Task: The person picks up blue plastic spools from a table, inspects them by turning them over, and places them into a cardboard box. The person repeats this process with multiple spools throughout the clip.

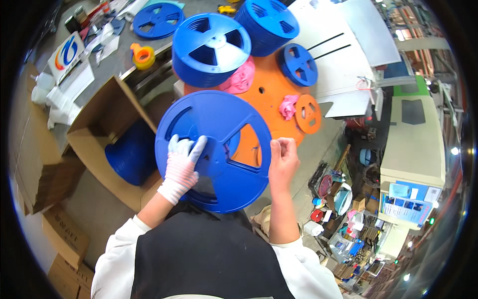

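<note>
A large flat blue plastic reel (219, 117) with wide cut-out windows is held in front of my body, above the edge of an orange round table. My left hand (181, 167), in a white knit glove, grips it at the left, its fingers by a window and the hub. At the right rim is my bare right hand (284, 157), its thumb and fingers pinched together. I cannot make out whether anything small is between them, or whether they touch the rim.
Two stacks of blue reels (211, 42) (266, 25) and a smaller blue reel (298, 65) stand on the orange table (271, 74), with pink cloth (288, 107) and an orange disc (308, 114). An open cardboard box (82, 137) with blue reels is at left. Orange tape (144, 57) lies on the grey bench.
</note>
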Tool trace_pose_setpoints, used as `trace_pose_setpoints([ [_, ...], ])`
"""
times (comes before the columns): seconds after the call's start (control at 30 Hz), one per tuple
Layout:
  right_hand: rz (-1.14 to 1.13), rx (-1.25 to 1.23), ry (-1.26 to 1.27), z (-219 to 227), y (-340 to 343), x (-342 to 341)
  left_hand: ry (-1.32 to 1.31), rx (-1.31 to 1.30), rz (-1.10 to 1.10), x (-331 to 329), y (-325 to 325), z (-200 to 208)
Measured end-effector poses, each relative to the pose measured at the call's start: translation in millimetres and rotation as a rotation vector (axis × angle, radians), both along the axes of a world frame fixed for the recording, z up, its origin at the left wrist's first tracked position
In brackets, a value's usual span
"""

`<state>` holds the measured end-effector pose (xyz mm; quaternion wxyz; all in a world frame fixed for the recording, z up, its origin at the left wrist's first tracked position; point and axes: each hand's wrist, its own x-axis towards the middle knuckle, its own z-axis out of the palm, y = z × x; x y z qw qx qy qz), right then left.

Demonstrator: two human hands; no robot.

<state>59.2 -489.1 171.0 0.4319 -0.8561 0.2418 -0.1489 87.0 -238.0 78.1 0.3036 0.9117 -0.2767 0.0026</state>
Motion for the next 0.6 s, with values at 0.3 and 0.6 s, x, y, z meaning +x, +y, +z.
trace_pose_setpoints([
  [0.3, 0.137, 1.112, -0.027, -13, 0, -32, 0.105, -0.145, 0.054, 4, 3, -13],
  [0.6, 0.271, 1.441, 0.083, 16, -7, -14, 0.145, -0.064, -0.104, 11, -9, -7],
])
